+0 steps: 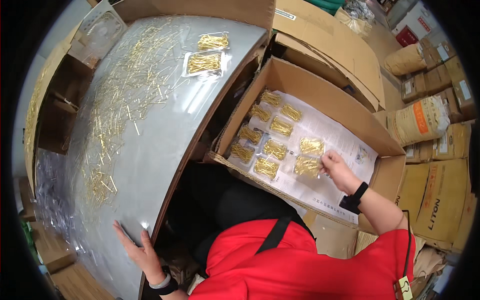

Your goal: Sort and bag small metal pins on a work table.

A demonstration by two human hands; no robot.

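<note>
My right hand (340,171) is over the open cardboard box, its fingers closed on the edge of a clear plastic pack (307,166) of thin gold-coloured metal pieces. Another such pack (311,145) lies right against it on the far side; I cannot tell whether the two are joined. Several similar packs (281,126) sit in rows on printed paper (330,200) in the box's left part. My left hand (142,254) holds nothing, fingers apart, at the near end of the grey table (165,120). Loose gold pieces (120,85) are scattered over the table's left and far parts.
Two more filled packs (204,63) lie at the table's far right. The box's walls (320,80) stand up around the packs. A white fan (102,30) is at the far left. Cartons (435,200) and stuffed sacks (419,120) are stacked on the right.
</note>
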